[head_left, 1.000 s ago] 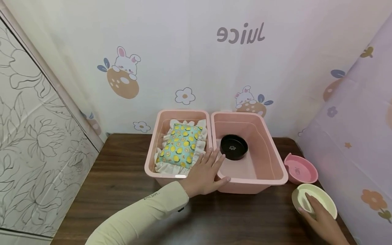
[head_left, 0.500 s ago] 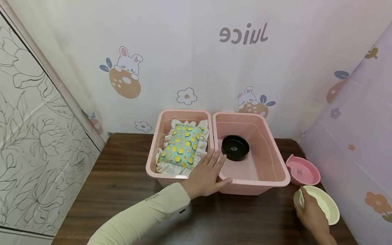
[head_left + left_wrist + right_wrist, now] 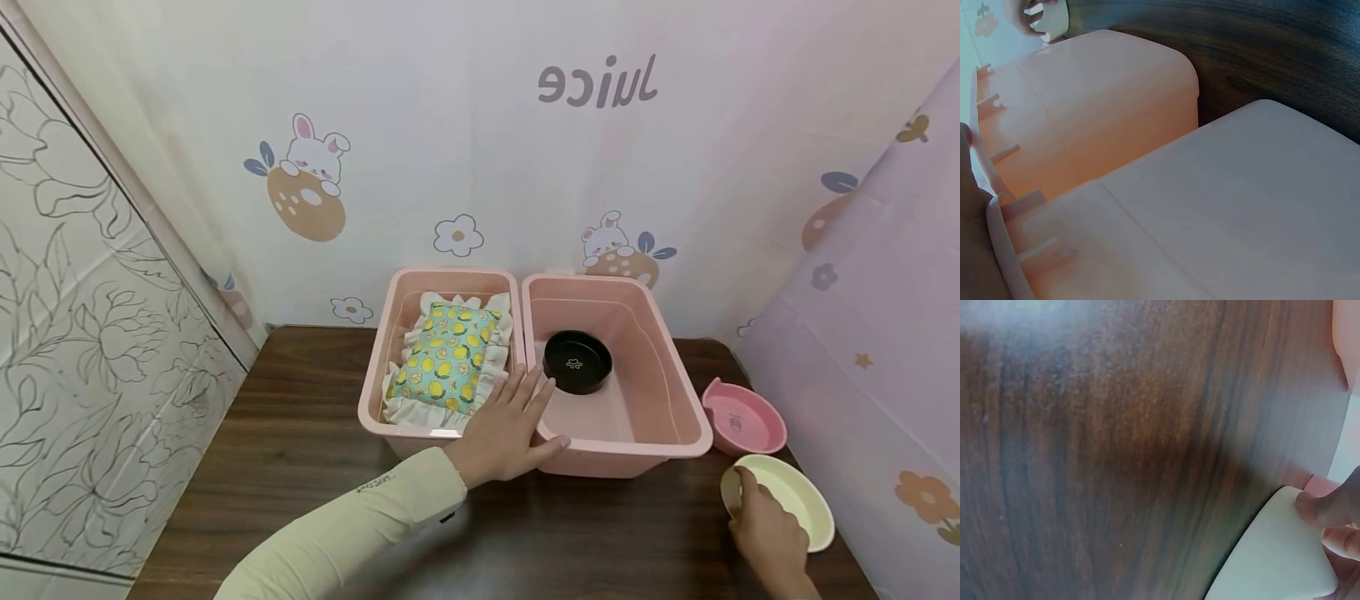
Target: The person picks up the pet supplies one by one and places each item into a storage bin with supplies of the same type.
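Observation:
My left hand (image 3: 506, 433) rests with fingers extended across the adjoining front rims of two pink plastic bins. The left bin (image 3: 377, 362) holds a small lemon-print cushion (image 3: 446, 358) with a white ruffle. Inside the right bin (image 3: 651, 367) lies a round black dish (image 3: 576, 362) with a paw mark. At the table's right side, my right hand (image 3: 768, 533) pinches the near-left rim of a pale yellow-green bowl (image 3: 797, 493). In the right wrist view the thumb presses the bowl's outer wall (image 3: 1272, 550), with fingers over the rim. The bowl appears to sit on the table.
A pink bowl (image 3: 742, 421) with a pointed rim stands between the right bin and the yellow-green bowl. Printed curtains (image 3: 465, 150) hang behind and to the right of the dark wooden table (image 3: 300, 417). A flower-patterned panel (image 3: 82, 333) stands at the left.
My right hand has shifted from reaching over the yellow-green bowl to gripping its rim. The left hand stays on the bins. The head view has shifted slightly.

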A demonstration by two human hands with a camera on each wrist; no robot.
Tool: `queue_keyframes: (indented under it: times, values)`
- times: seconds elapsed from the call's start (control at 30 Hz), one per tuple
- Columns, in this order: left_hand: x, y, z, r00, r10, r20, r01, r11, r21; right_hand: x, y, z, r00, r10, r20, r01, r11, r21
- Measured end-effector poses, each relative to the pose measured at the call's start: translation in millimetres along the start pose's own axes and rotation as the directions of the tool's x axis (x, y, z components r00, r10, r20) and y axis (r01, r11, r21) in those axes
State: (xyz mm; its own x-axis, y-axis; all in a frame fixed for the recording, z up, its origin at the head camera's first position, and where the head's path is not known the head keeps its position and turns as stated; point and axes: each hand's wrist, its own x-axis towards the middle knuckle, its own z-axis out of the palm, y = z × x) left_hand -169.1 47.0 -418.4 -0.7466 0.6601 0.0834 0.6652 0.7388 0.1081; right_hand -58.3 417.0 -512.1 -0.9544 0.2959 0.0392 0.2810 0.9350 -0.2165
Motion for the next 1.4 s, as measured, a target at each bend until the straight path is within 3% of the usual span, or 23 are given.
queue_keyframes:
  times: [0.17,0.33,0.53,0.87,0.97,1.07,1.27,1.4]
  values:
    - [-0.3,0.9,0.2,1.000,0.004,0.003,-0.004,1.000,-0.007,-5,0,-4.8,1.000,0.015,0.011,-0.015,1.000,-0.007]
    - [-0.8,0.2,0.1,1.000,-0.007,-0.005,0.007,1.000,-0.010,-9,-2,-18.9,0.999,-0.015,-0.042,0.015,1.000,-0.011]
    - [0.7,-0.5,1.9,1.000,-0.027,-0.002,0.027,0.999,-0.031,-10,-13,-47.4,0.989,-0.068,-0.128,0.068,0.998,-0.005]
    - [1.0,-0.7,3.3,1.000,-0.032,-0.002,0.031,0.998,-0.045,-4,-44,-99.8,0.953,-0.169,-0.253,0.168,0.985,-0.027]
    - [1.5,-0.7,3.9,1.000,-0.028,-0.001,0.028,0.999,-0.042,-2,-56,-112.2,0.923,-0.215,-0.319,0.218,0.976,-0.026]
    - [1.0,-1.4,4.7,1.000,-0.025,-0.005,0.025,0.999,-0.030,0,-72,-123.3,0.879,-0.311,-0.360,0.312,0.948,-0.058]
    - [-0.1,-2.2,4.4,1.000,-0.026,-0.018,0.026,1.000,-0.003,7,-107,-133.9,0.796,-0.470,-0.381,0.476,0.875,-0.088]
    - [0.2,-0.9,3.7,1.000,-0.011,-0.030,0.011,1.000,0.003,20,-124,-133.8,0.725,-0.564,-0.395,0.582,0.808,-0.087]
